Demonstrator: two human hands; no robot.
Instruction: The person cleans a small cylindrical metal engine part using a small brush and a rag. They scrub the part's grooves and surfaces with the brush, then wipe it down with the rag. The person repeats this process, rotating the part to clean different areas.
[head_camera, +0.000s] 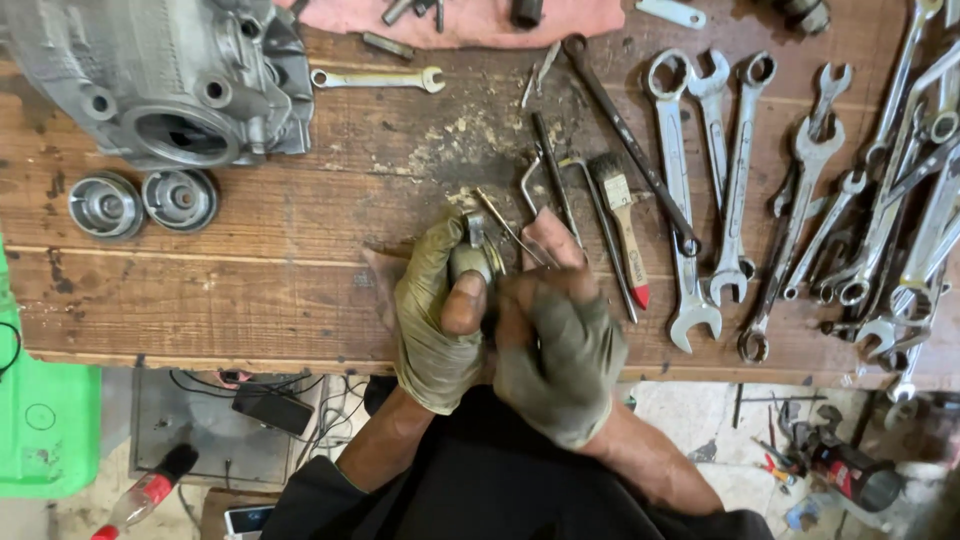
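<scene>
Both hands wear worn olive gloves with open fingertips. The left hand grips a small round metal part at the near edge of the wooden workbench, thumb pressed on it. The right hand is clenched just beside it, apparently on a thin tool, though blur hides this. 2 round metal caps lie below the grey engine casing. Spanners lie to the right.

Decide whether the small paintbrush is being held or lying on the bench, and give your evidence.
Lying on the bench. The paintbrush rests flat on the wooden workbench among spanners, beyond both gloved hands.
</scene>
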